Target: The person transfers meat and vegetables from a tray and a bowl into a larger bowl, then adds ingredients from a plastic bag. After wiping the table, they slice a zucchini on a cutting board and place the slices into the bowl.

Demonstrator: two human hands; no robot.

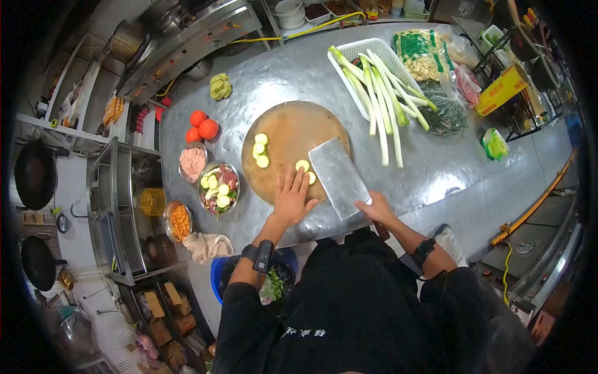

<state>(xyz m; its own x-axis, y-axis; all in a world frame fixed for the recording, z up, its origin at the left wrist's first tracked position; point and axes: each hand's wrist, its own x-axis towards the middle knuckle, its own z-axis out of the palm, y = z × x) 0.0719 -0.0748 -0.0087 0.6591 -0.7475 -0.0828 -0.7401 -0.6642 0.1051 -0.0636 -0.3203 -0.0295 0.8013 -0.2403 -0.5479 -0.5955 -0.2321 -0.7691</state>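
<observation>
Cleaver [338, 177] gripped in right hand [376, 208], left hand [291, 196] fingers pressed together on zucchini slices [305, 170], round cutting board [293, 134].

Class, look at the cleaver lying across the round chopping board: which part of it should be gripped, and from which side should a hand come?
Grip the cleaver by its handle end at the near table edge, where the right hand already sits. Come from the person's side, on the right. The broad flat blade offers no safe hold, and the left hand and cucumber slices crowd its left side.
</observation>
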